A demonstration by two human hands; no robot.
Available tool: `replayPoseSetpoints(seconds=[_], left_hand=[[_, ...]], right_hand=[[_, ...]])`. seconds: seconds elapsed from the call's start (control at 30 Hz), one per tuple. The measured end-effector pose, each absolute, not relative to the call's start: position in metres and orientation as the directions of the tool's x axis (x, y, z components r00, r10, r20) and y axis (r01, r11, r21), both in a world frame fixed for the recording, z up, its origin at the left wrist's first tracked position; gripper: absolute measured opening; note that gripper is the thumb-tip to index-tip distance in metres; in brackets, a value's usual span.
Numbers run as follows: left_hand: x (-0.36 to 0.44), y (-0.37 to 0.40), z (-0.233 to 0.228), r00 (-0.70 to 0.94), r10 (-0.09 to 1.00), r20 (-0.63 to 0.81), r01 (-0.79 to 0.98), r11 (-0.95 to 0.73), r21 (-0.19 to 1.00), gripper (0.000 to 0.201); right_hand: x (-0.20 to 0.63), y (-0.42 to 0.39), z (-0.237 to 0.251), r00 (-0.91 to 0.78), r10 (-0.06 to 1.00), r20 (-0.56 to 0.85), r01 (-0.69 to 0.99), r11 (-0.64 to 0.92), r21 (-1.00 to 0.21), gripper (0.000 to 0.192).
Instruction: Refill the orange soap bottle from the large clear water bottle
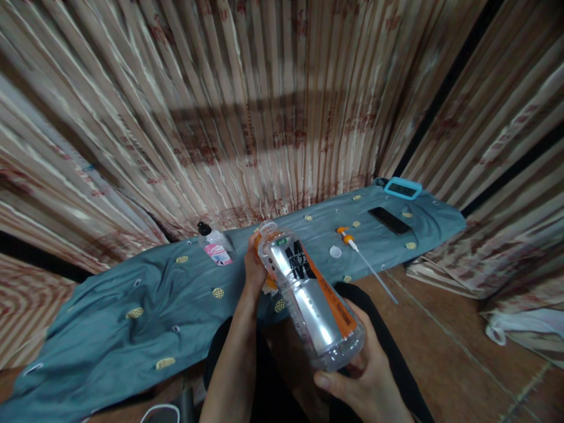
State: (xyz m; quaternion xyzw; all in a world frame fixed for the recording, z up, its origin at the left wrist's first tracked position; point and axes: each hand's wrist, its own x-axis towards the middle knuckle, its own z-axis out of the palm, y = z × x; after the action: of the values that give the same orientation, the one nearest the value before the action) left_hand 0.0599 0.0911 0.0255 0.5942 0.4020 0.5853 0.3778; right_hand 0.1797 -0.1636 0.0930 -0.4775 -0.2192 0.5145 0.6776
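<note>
My right hand [368, 376] grips the base of a clear plastic bottle [308, 294] with a silver and orange label, tilted with its open mouth pointing away. My left hand [254, 264] is up at the bottle's neck, fingers closed around something orange that is mostly hidden behind the bottle. A white bottle cap [335, 251] lies on the blue-grey cloth [145, 305] just beyond the bottle. An orange pump head with a long white tube [359, 252] lies to the right of the cap.
A small clear bottle with a black cap and pink label [214, 245] stands on the cloth at the left. A black phone [389, 220] and a light-blue framed device [402, 188] lie far right. Striped curtains hang behind. Brown tiled floor is at the right.
</note>
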Motion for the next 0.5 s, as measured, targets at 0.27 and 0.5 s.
replayPoseSetpoints(seconds=[0.27, 0.5], left_hand=[[0.0595, 0.0933, 0.0228, -0.034, 0.932, 0.361, 0.038, -0.359, 0.932, 0.034], [0.0607, 0.0928, 0.0242, -0.024, 0.92, 0.391, 0.061, -0.389, 0.919, 0.034]], right_hand=[[0.1792, -0.1625, 0.0946, 0.385, 0.9, -0.204, -0.514, 0.026, -0.858, 0.1], [0.1775, -0.1628, 0.0976, 0.401, 0.892, -0.21, -0.509, 0.027, -0.86, 0.098]])
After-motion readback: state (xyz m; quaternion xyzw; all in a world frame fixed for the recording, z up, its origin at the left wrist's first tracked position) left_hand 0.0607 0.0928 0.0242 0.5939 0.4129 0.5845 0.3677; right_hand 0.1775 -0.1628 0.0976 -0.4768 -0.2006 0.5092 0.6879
